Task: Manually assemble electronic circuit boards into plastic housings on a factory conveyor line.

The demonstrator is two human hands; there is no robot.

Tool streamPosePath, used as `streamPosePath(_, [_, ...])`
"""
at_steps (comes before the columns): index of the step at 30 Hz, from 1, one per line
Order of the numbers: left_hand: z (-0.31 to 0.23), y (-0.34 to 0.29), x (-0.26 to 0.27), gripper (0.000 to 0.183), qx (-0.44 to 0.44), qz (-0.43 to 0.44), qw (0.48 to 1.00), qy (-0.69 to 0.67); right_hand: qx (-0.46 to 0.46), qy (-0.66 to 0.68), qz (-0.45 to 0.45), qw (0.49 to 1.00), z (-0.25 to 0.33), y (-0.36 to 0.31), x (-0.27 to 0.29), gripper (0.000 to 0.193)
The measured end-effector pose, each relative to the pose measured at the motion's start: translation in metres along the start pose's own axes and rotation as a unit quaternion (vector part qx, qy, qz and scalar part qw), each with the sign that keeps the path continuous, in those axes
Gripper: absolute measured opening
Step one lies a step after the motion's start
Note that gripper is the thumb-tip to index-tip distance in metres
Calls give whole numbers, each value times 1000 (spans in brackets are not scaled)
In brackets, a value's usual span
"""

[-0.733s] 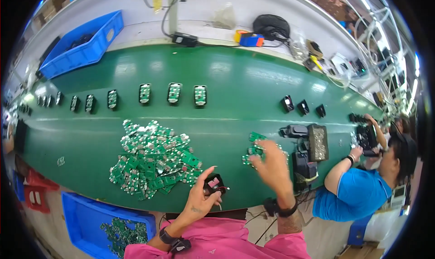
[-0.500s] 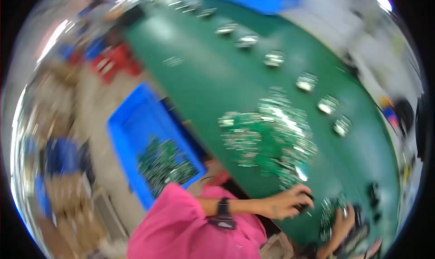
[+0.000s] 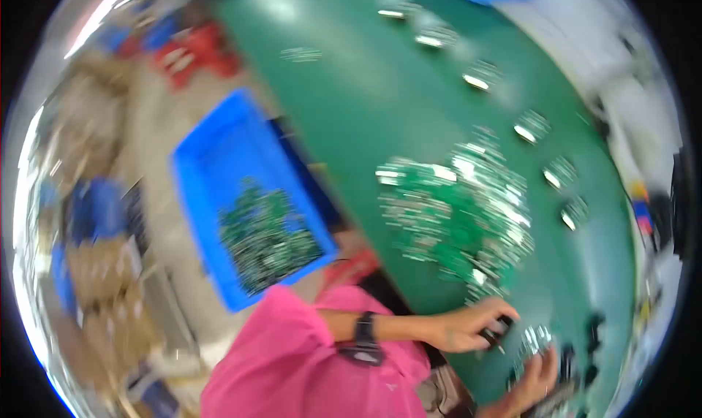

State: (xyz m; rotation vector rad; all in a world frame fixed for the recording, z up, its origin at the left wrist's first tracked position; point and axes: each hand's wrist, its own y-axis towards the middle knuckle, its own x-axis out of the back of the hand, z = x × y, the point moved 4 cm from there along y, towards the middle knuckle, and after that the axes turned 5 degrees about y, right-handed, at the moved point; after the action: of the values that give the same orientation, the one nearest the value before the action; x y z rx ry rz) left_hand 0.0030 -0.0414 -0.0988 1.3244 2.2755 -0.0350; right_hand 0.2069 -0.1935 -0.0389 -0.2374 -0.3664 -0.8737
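Note:
My left hand point(image 3: 474, 324), its wrist in a black band, is closed around a small black object point(image 3: 497, 332) with a thin pale tip. The kind of object is too blurred to tell. To its right, my right hand point(image 3: 538, 380) is smeared by motion at the lower edge, its fingers up against shiny green circuit boards point(image 3: 536, 339). Whether it grips one cannot be made out. Beyond the left hand, a spread heap of green circuit boards point(image 3: 420, 210) lies on the green table point(image 3: 351, 104).
Left of the table stands a blue crate point(image 3: 208, 151), part filled with circuit boards point(image 3: 267, 235). A row of separate board stacks point(image 3: 532, 127) runs along the table's far right side. Small black items point(image 3: 596, 330) lie right of my hands. Cardboard boxes point(image 3: 106, 272) stand on the floor.
The whole view has shifted, so the crate and board heap sit higher in it. My left hand still holds the black object. My right hand stays beside the boards at lower right.

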Motion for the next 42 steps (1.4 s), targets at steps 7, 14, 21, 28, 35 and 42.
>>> streamPosePath(7, [-19, -10, 13, 50, 200, -65, 975, -72, -40, 207, 63, 975, 27, -38, -94, 42])
streamPosePath(14, [-20, 10, 17, 22, 16, -29, 980, 195, -36, 243, 69, 967, 22, -42, -91, 40])
streamPosePath(21, [-23, 15, 9, 22, 49, -20, 957, 284, 35, 188, 105, 976, 31, -36, -93, 35])
streamPosePath(28, [-24, 19, 0, 21, 101, 28, 951, 289, 111, -4, 76, 991, 32, -32, -83, 49])
streamPosePath(35, [-23, 21, -7, 25, 131, 47, 937, 319, 229, -165, 127, 951, 60, -29, -75, 38])
streamPosePath(42, [-25, 27, -3, 26, 154, 39, 937, 311, 112, 40, 68, 991, 43, -33, -55, 12])
